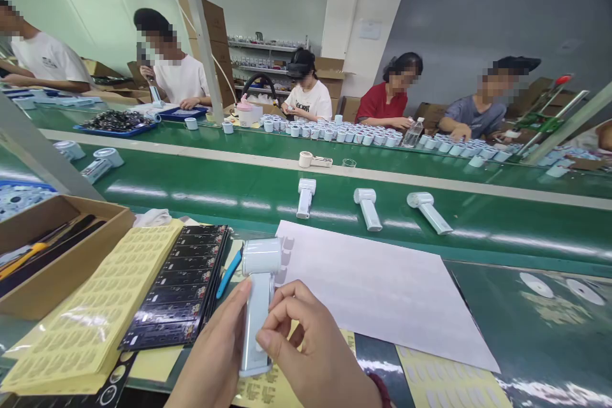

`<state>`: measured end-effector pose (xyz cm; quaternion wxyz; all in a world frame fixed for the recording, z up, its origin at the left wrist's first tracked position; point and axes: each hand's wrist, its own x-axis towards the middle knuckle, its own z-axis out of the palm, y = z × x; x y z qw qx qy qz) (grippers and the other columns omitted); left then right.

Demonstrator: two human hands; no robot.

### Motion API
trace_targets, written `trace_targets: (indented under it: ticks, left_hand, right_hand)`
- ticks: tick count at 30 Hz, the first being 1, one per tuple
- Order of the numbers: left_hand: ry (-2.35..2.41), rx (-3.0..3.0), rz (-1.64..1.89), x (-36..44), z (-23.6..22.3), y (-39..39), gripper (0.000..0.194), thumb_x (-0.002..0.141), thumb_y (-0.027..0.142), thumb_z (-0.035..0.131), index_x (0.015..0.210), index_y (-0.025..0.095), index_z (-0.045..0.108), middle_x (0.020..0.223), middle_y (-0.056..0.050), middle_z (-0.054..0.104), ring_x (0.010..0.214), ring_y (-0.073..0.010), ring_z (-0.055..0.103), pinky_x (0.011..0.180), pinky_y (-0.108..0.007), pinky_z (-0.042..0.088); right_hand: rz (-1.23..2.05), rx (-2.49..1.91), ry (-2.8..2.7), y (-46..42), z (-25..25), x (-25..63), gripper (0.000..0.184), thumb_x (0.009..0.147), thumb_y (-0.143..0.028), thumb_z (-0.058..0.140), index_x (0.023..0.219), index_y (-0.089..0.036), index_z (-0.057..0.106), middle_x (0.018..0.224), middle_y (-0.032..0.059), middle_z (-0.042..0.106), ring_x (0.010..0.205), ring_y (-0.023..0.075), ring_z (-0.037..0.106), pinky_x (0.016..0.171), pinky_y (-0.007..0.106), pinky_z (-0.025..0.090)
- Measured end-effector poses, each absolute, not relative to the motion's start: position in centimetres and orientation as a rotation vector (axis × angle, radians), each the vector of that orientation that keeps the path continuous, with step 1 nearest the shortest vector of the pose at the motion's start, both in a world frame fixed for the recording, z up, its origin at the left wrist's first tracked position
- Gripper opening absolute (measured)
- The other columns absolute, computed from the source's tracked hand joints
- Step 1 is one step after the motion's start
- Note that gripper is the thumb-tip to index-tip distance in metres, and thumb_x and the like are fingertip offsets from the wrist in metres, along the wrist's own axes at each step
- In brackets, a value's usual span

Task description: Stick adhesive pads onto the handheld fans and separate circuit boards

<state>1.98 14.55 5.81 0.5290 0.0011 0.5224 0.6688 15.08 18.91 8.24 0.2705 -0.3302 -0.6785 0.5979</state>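
My left hand (215,344) is wrapped round the handle of a pale-blue handheld fan (258,306). The fan stands nearly upright toward me, its drum-shaped head at the top. Over the lower handle, my right hand (306,338) has thumb and forefinger pinched close to the fan's front. A tiny pale bit shows by the thumb tip, too small to name. Behind the fan lies a white sheet (373,287) with a few grey stickers along its left edge. Sheets of yellow-backed labels (268,389) lie under my hands.
Black printed panels (176,287), a stack of yellow sticker sheets (90,299), blue tweezers (229,274) and a cardboard box of tools (100,223) are at left. Several fans (368,209) lie on the green belt (239,194). Co-workers sit beyond, behind rows of pale parts (354,135).
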Motion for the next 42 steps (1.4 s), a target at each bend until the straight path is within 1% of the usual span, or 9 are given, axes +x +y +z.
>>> trace_targets:
  ticks: [13, 18, 21, 25, 28, 30, 33, 36, 42]
  left_hand:
    - [1.246, 0.043, 1.559, 2.4, 6.7, 15.6, 0.034, 0.086, 0.025, 0.070, 0.119, 0.018, 0.071, 0.102, -0.005, 0.076, 0.102, -0.0218, 0.070, 0.081, -0.026, 0.059]
    - [1.196, -0.013, 1.459, 1.8, 7.9, 16.3, 0.031, 0.088, 0.028, 0.068, 0.115, 0.014, 0.071, 0.099, -0.010, 0.076, 0.092, -0.0247, 0.073, 0.074, -0.030, 0.060]
    - [1.199, 0.138, 1.419, 0.2, 8.8, 17.3, 0.030, 0.081, 0.021, 0.074, 0.110, 0.012, 0.072, 0.097, -0.014, 0.076, 0.084, -0.0257, 0.073, 0.067, -0.031, 0.060]
    - [1.290, 0.415, 1.363, -3.5, 9.9, 20.5, 0.032, 0.068, 0.004, 0.080, 0.099, 0.011, 0.074, 0.098, -0.013, 0.076, 0.083, -0.0218, 0.072, 0.068, -0.026, 0.059]
    - [1.460, 0.504, 1.344, -6.6, 10.3, 24.5, 0.021, 0.072, -0.004, 0.073, 0.089, 0.008, 0.072, 0.088, -0.013, 0.074, 0.078, -0.0181, 0.071, 0.066, -0.022, 0.056]
    - [1.515, 0.517, 1.337, -8.5, 10.1, 27.8, 0.019, 0.076, -0.007, 0.067, 0.088, 0.008, 0.070, 0.081, -0.009, 0.071, 0.071, -0.0141, 0.068, 0.062, -0.020, 0.054]
    - [1.585, 0.537, 1.319, -11.0, 9.1, 32.4, 0.010, 0.087, 0.007, 0.065, 0.096, 0.011, 0.066, 0.083, -0.002, 0.067, 0.063, -0.0096, 0.061, 0.054, -0.021, 0.051]
    - [1.643, 0.557, 1.308, -12.7, 7.5, 35.6, 0.021, 0.092, 0.027, 0.064, 0.109, 0.014, 0.064, 0.099, -0.004, 0.066, 0.075, -0.0138, 0.064, 0.062, -0.029, 0.056]
    - [1.831, 0.623, 1.390, -16.4, 5.4, 37.6, 0.035, 0.091, 0.034, 0.065, 0.121, 0.016, 0.061, 0.119, -0.009, 0.064, 0.098, -0.0228, 0.066, 0.081, -0.042, 0.058]
  right_hand:
    - [1.282, -0.890, -2.004, 19.2, 6.9, 14.3, 0.014, 0.080, -0.009, 0.061, 0.075, -0.021, 0.059, 0.096, 0.0010, 0.054, 0.071, 0.0127, 0.054, 0.058, 0.025, 0.039]
    - [1.497, -0.794, -1.685, 20.5, 7.0, 14.4, 0.010, 0.085, -0.024, 0.062, 0.075, -0.021, 0.061, 0.097, 0.0018, 0.054, 0.073, 0.0124, 0.057, 0.054, 0.021, 0.043]
    - [1.407, -0.872, -1.694, 22.6, 7.4, 14.8, 0.016, 0.092, -0.035, 0.056, 0.093, -0.022, 0.065, 0.111, 0.0050, 0.061, 0.081, 0.0148, 0.063, 0.056, 0.022, 0.049]
    - [1.001, -1.174, -2.176, 26.4, 7.0, 15.0, 0.038, 0.102, -0.029, 0.041, 0.138, -0.020, 0.051, 0.134, 0.0105, 0.063, 0.112, 0.0215, 0.065, 0.086, 0.032, 0.056]
    - [0.854, -1.305, -2.339, 28.6, 6.1, 14.3, 0.050, 0.098, -0.016, 0.045, 0.148, -0.012, 0.043, 0.130, 0.0181, 0.067, 0.117, 0.0317, 0.064, 0.093, 0.047, 0.052]
    - [0.773, -1.345, -2.425, 29.4, 5.5, 13.4, 0.053, 0.095, -0.010, 0.047, 0.149, -0.011, 0.044, 0.121, 0.0196, 0.071, 0.114, 0.0340, 0.065, 0.088, 0.047, 0.054]
    - [0.671, -1.377, -2.510, 29.9, 4.9, 12.0, 0.054, 0.094, -0.007, 0.049, 0.148, -0.013, 0.047, 0.116, 0.0177, 0.073, 0.112, 0.0308, 0.065, 0.085, 0.040, 0.055]
    - [0.595, -1.402, -2.538, 30.1, 4.4, 11.3, 0.051, 0.094, -0.007, 0.050, 0.144, -0.014, 0.051, 0.112, 0.0160, 0.075, 0.110, 0.0293, 0.067, 0.083, 0.038, 0.056]
    - [0.487, -1.285, -2.549, 31.2, 1.0, 12.0, 0.043, 0.093, -0.011, 0.045, 0.132, -0.020, 0.061, 0.121, 0.0096, 0.071, 0.116, 0.0261, 0.065, 0.084, 0.035, 0.059]
